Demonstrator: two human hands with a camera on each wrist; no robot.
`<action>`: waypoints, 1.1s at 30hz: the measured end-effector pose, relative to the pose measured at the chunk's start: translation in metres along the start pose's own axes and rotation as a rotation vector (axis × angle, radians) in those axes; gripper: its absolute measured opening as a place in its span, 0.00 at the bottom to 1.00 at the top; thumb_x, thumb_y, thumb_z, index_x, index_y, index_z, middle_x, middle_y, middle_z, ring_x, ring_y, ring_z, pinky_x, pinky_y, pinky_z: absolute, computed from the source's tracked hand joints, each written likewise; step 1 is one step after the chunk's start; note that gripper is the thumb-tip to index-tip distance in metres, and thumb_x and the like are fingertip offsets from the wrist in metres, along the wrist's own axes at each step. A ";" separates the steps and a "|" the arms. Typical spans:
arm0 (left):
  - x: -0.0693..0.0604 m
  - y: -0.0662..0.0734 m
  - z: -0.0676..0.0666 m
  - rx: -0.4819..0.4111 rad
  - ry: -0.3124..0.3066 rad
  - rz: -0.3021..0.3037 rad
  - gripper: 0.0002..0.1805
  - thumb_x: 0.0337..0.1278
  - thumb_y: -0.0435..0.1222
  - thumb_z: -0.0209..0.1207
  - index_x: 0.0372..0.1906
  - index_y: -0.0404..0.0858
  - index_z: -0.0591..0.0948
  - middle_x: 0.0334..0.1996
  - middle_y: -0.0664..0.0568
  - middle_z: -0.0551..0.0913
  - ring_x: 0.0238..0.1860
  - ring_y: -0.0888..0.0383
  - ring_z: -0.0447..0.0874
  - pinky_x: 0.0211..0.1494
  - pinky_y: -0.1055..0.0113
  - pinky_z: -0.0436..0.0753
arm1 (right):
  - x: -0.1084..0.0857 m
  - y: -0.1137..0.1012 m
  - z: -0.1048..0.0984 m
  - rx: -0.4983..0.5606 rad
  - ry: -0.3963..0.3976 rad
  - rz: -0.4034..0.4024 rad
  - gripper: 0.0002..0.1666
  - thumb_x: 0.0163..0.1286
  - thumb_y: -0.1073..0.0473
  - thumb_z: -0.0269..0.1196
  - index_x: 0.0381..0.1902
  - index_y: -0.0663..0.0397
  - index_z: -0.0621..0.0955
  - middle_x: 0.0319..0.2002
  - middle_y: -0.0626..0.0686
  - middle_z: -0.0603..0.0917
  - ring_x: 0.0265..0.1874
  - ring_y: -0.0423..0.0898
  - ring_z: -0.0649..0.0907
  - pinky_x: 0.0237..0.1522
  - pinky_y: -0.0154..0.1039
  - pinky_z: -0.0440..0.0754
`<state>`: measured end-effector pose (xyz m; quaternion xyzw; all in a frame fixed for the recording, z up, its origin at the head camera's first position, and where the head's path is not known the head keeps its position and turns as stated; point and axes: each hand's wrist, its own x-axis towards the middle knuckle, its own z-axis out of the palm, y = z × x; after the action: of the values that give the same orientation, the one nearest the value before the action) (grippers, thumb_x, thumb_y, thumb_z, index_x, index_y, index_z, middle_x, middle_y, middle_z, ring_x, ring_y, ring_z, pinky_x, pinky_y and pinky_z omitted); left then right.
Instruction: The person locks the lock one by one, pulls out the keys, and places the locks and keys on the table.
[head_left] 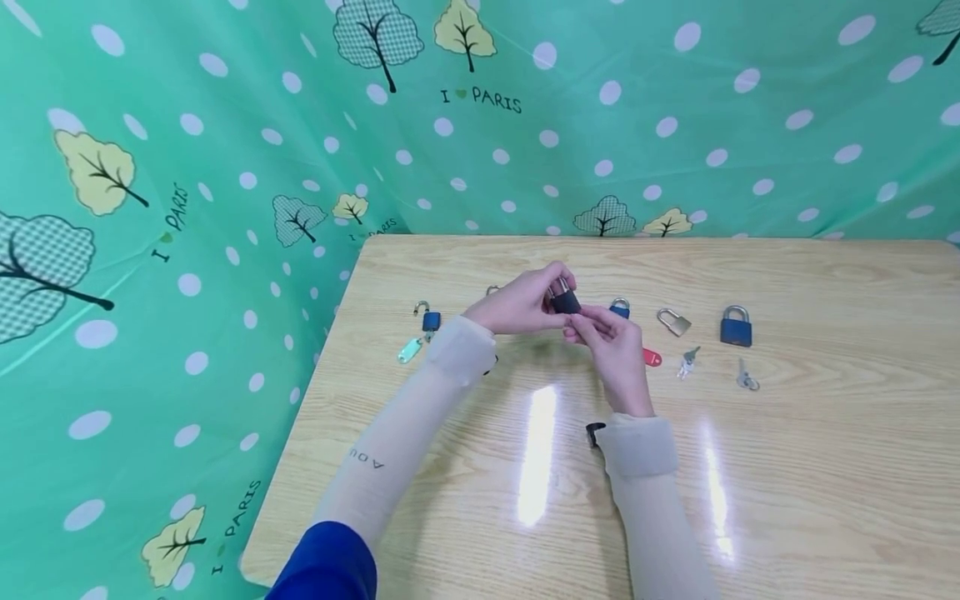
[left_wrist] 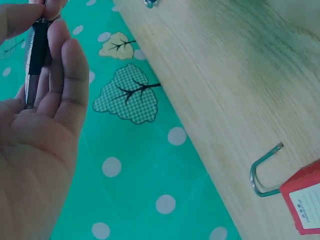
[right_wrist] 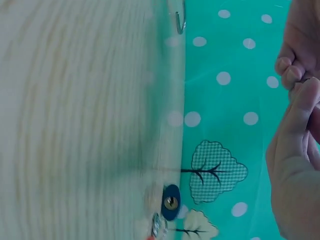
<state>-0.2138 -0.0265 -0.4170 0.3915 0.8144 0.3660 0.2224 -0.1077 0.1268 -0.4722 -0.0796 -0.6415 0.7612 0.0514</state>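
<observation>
While the left fingers (left_wrist: 74, 75) grip a black padlock (head_left: 565, 302), right fingers (head_left: 589, 330) pinch something hidden at its base.
</observation>
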 end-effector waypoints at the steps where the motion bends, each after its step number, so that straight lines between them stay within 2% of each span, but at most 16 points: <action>1: -0.001 -0.002 -0.002 -0.005 0.007 -0.004 0.22 0.60 0.33 0.65 0.55 0.34 0.70 0.41 0.48 0.82 0.38 0.58 0.81 0.43 0.72 0.82 | 0.000 0.001 0.001 -0.051 0.010 -0.001 0.17 0.71 0.64 0.62 0.52 0.72 0.80 0.38 0.58 0.87 0.32 0.41 0.87 0.42 0.36 0.87; 4: -0.006 -0.010 -0.010 -0.035 0.082 -0.054 0.23 0.59 0.31 0.65 0.56 0.34 0.70 0.44 0.46 0.82 0.41 0.57 0.82 0.46 0.70 0.83 | -0.002 0.003 0.003 -0.180 0.038 0.006 0.14 0.71 0.64 0.63 0.49 0.70 0.82 0.39 0.63 0.87 0.31 0.43 0.88 0.40 0.39 0.88; 7: -0.011 -0.014 -0.017 -0.057 0.154 -0.097 0.24 0.57 0.28 0.64 0.57 0.35 0.70 0.46 0.46 0.81 0.42 0.56 0.82 0.47 0.68 0.83 | -0.003 0.005 0.005 -0.255 0.049 0.025 0.12 0.71 0.65 0.63 0.47 0.68 0.83 0.40 0.65 0.87 0.31 0.45 0.88 0.39 0.41 0.88; 10: -0.012 -0.015 -0.018 -0.068 0.118 -0.099 0.25 0.58 0.29 0.64 0.59 0.35 0.69 0.46 0.46 0.80 0.43 0.55 0.81 0.48 0.67 0.83 | -0.002 0.006 0.002 -0.385 0.006 0.070 0.11 0.72 0.63 0.61 0.46 0.66 0.83 0.38 0.63 0.87 0.32 0.49 0.88 0.38 0.40 0.88; 13: -0.009 -0.016 -0.012 -0.074 0.065 -0.083 0.25 0.59 0.31 0.63 0.60 0.36 0.69 0.45 0.46 0.80 0.43 0.56 0.80 0.48 0.69 0.82 | -0.001 0.008 -0.004 -0.618 -0.087 0.142 0.10 0.73 0.61 0.61 0.44 0.62 0.85 0.34 0.58 0.87 0.33 0.48 0.85 0.38 0.39 0.85; 15: -0.008 -0.017 -0.008 -0.068 0.059 -0.073 0.24 0.59 0.31 0.63 0.60 0.38 0.69 0.44 0.48 0.80 0.42 0.57 0.79 0.46 0.70 0.80 | 0.000 0.008 -0.008 -0.751 -0.156 0.179 0.11 0.73 0.59 0.61 0.44 0.60 0.86 0.33 0.56 0.87 0.33 0.49 0.83 0.37 0.39 0.81; 17: -0.007 -0.016 -0.004 -0.071 0.063 -0.067 0.24 0.59 0.30 0.63 0.59 0.38 0.69 0.43 0.48 0.79 0.41 0.57 0.78 0.45 0.70 0.80 | 0.001 0.007 -0.012 -0.830 -0.185 0.182 0.12 0.73 0.58 0.60 0.46 0.59 0.86 0.35 0.56 0.87 0.35 0.49 0.81 0.40 0.40 0.78; 18: -0.007 -0.016 -0.002 -0.070 0.065 -0.062 0.24 0.59 0.30 0.63 0.59 0.39 0.69 0.42 0.48 0.79 0.40 0.57 0.78 0.44 0.70 0.80 | 0.001 0.006 -0.013 -0.833 -0.184 0.178 0.14 0.74 0.57 0.59 0.47 0.59 0.86 0.36 0.57 0.87 0.35 0.50 0.81 0.39 0.41 0.78; 20: -0.007 -0.015 0.000 -0.077 0.058 -0.052 0.25 0.58 0.29 0.62 0.60 0.38 0.69 0.42 0.47 0.79 0.40 0.56 0.78 0.44 0.70 0.80 | 0.002 0.002 -0.016 -0.740 -0.176 0.173 0.17 0.77 0.55 0.56 0.52 0.60 0.84 0.41 0.59 0.86 0.37 0.52 0.83 0.40 0.44 0.81; 24: -0.005 -0.016 0.004 -0.091 0.041 -0.020 0.26 0.59 0.28 0.61 0.61 0.36 0.68 0.41 0.47 0.79 0.37 0.56 0.77 0.42 0.70 0.80 | 0.007 -0.010 -0.016 -0.372 -0.193 0.145 0.28 0.79 0.45 0.51 0.60 0.62 0.78 0.50 0.62 0.84 0.47 0.57 0.84 0.50 0.48 0.84; 26: -0.003 -0.017 0.005 -0.101 0.040 -0.002 0.26 0.59 0.28 0.61 0.61 0.35 0.67 0.40 0.47 0.79 0.36 0.56 0.76 0.40 0.70 0.79 | 0.010 -0.015 -0.013 -0.238 -0.209 0.150 0.31 0.78 0.43 0.52 0.62 0.64 0.77 0.53 0.63 0.82 0.50 0.55 0.84 0.55 0.50 0.83; 27: -0.003 -0.017 0.006 -0.104 0.037 0.005 0.27 0.59 0.28 0.61 0.62 0.35 0.67 0.40 0.48 0.78 0.35 0.56 0.76 0.39 0.70 0.78 | 0.012 -0.017 -0.011 -0.197 -0.211 0.150 0.31 0.77 0.44 0.53 0.62 0.65 0.76 0.53 0.64 0.82 0.50 0.55 0.84 0.55 0.51 0.83; 30: -0.001 -0.016 0.009 -0.091 0.021 0.022 0.29 0.59 0.28 0.61 0.64 0.35 0.65 0.41 0.48 0.77 0.34 0.57 0.74 0.38 0.70 0.77 | 0.015 -0.018 -0.004 -0.170 -0.166 0.138 0.28 0.75 0.50 0.58 0.60 0.68 0.77 0.51 0.66 0.83 0.41 0.49 0.87 0.53 0.50 0.84; 33: 0.001 -0.012 0.009 -0.033 -0.014 0.015 0.32 0.61 0.31 0.62 0.67 0.35 0.63 0.42 0.49 0.78 0.36 0.58 0.75 0.40 0.71 0.77 | 0.015 -0.017 -0.002 -0.132 -0.102 0.094 0.24 0.73 0.56 0.61 0.57 0.72 0.79 0.49 0.69 0.84 0.34 0.43 0.88 0.48 0.46 0.86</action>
<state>-0.2144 -0.0268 -0.4323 0.3964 0.8038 0.3781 0.2319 -0.1226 0.1341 -0.4570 -0.0741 -0.6878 0.7218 -0.0223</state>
